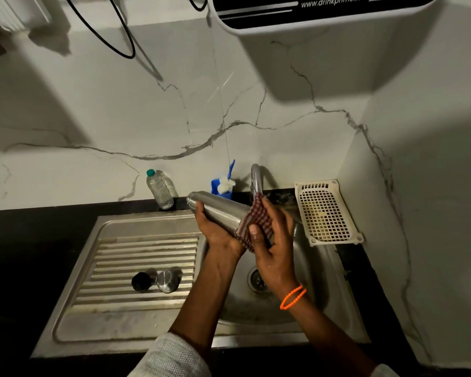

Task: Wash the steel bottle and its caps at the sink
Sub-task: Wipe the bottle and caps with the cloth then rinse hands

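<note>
A: Quick, what did I have in hand there?

B: My left hand [215, 227] cupped the steel bottle [218, 210] from below, fingers curled round its body. It lay tilted over the sink basin [305, 257], neck end up and to the left, I'd guess so drips fell in the basin

A: And the right?

B: My right hand [272, 240] gripped a red checked cloth [256, 221] wrapped round the bottle's lower end, thumb pressing it on. Looked like scrubbing the outside, judging by the wrap

A: Caps?

B: Black cap [140, 281] and steel cap [168, 280] sat just beside each other on the ribbed drainboard [120, 254], well apart from the hands, parked there presumably to keep both hands free. Couldn't tell if they were washed

A: Tap [256, 178] on?

B: No stream visible; too dim to be sure. Basket [325, 210] sat right of the sink, plastic bottle [159, 190] stood behind it
</note>
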